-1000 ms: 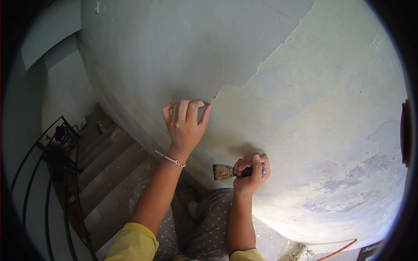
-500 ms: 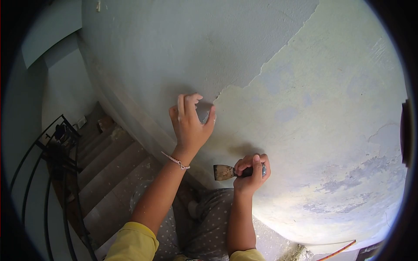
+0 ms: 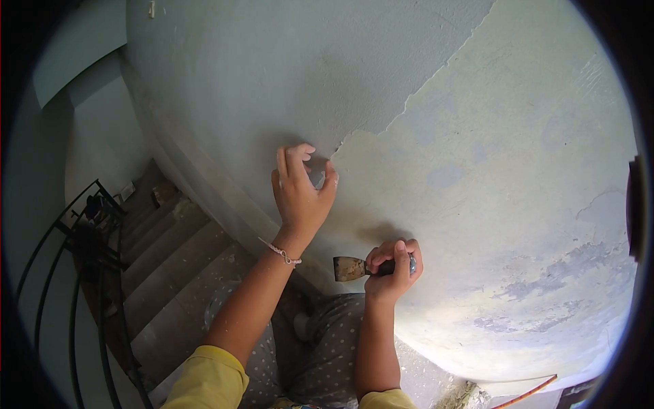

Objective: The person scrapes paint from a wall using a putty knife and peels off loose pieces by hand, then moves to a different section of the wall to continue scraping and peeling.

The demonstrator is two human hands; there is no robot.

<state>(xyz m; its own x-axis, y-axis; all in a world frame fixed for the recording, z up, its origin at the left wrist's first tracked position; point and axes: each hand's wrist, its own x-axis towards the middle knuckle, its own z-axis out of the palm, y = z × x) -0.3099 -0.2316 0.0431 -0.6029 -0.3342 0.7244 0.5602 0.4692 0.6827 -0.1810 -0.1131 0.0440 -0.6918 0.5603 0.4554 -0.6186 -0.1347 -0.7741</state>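
My left hand (image 3: 302, 194) is raised against the wall, its fingers curled and thumb held apart from them. White dust marks the fingertips, which are at the ragged lower edge of the grey paint layer (image 3: 354, 82). A small pale patch shows between thumb and fingers; whether it is loose paint I cannot make out. Lower and to the right, my right hand (image 3: 394, 273) is wrapped around the dark handle of a paint scraper (image 3: 349, 268). The scraper's broad, stained blade points left, a little away from my left forearm.
To the right of the paint edge the wall (image 3: 504, 184) is bare pale green, with bluish worn patches lower down. Stairs (image 3: 174, 273) descend at the left beside a black metal railing (image 3: 75, 273). An orange-red rod (image 3: 528, 392) and rubble (image 3: 466, 397) lie at the bottom right.
My left hand has shifted very slightly, with the thumb a little higher and nearer the paint edge. My right hand and the scraper have hardly moved.
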